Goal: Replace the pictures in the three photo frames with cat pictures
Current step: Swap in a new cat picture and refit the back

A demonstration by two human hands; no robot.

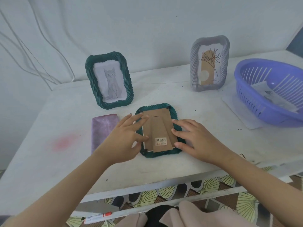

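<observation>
A white worktop (pixel 65 161) is carrying everything, and a slotted purple basket (pixel 255 102) is sitting at its right edge on a white sheet (pixel 237 110), with papers (pixel 268 94) lying inside. At the back left a dark green frame (pixel 114 104) is standing upright and showing a grey cat drawing (pixel 109 80); well apart at the back right a grey frame (pixel 194 66) is standing and showing a line drawing of a plant (pixel 209 68). A second green frame (pixel 160 154) is lying face down in the middle, its brown cardboard back (pixel 157 126) facing up. The left hand (pixel 124 138) is reaching in with fingers spread and nearly straight, fingertips and thumb pressing on the left edge of the back, gripping nothing. The right hand (pixel 196 140) is lying flat with fingers stretched out, their tips touching the right edge of the back and the frame's rim, also gripping nothing. A folded purple cloth (pixel 103 128) is lying just left of the frame, partly under the left hand. A white label (pixel 161 141) is sticking to the cardboard's lower part, bearing a barcode and red print too small to read.
</observation>
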